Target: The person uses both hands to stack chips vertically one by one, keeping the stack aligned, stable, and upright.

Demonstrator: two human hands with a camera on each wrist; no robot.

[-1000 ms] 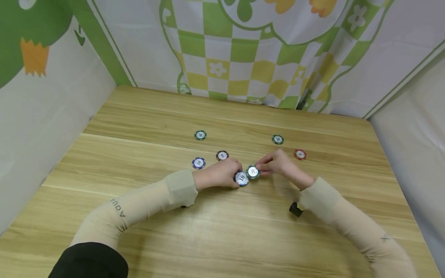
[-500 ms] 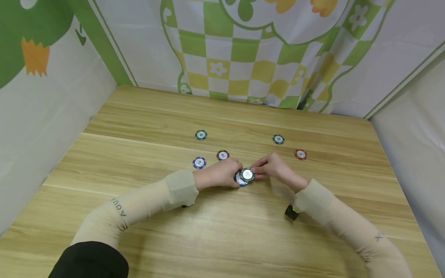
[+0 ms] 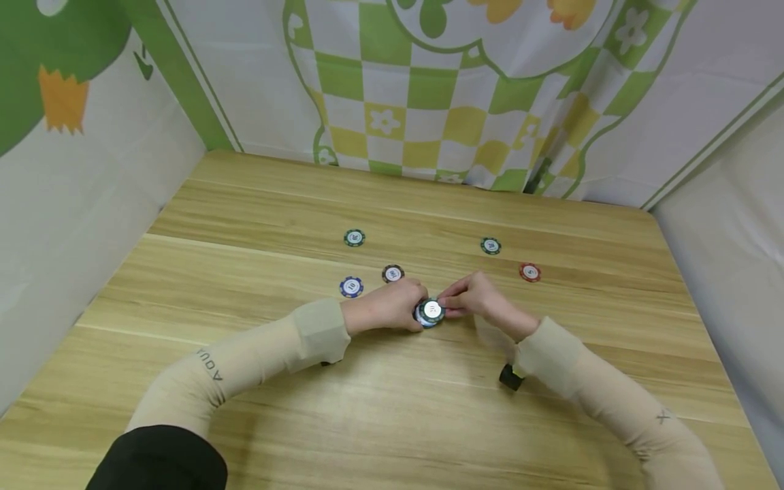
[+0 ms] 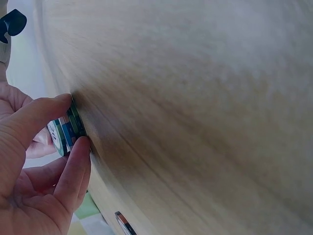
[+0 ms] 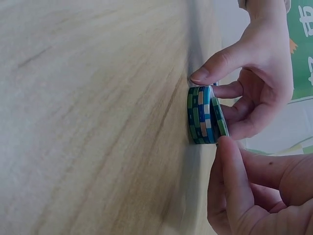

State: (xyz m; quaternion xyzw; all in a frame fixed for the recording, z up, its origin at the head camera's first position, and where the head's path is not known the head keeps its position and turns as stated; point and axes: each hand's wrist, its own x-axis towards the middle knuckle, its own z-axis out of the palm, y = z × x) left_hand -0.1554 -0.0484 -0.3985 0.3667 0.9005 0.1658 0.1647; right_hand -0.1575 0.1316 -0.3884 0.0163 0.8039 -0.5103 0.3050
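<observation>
A short stack of poker chips (image 5: pixel 199 116) in green and blue stands on the table. My left hand (image 3: pixel 390 305) grips it between thumb and fingers. In the head view only a blue-edged rim of the stack shows under a green poker chip (image 3: pixel 432 311). My right hand (image 3: pixel 482 299) pinches that green chip by its edge. The right wrist view has the green chip (image 5: pixel 219 116) tilted at the stack's top face, with a narrow gap at one side. The left wrist view shows my left fingers (image 4: pixel 74 171) against the stack's side.
Behind my left hand lie a black chip (image 3: pixel 393 273), a blue chip (image 3: pixel 352 286) and a green chip (image 3: pixel 354 237). Another green chip (image 3: pixel 491 246) and a red chip (image 3: pixel 529 272) are at the right. A patterned curtain (image 3: pixel 422 88) borders the wooden table's (image 3: pixel 392 422) far edge.
My right hand has moved left with the green chip, from beside the stack to over its top. The left hand has stayed at the stack.
</observation>
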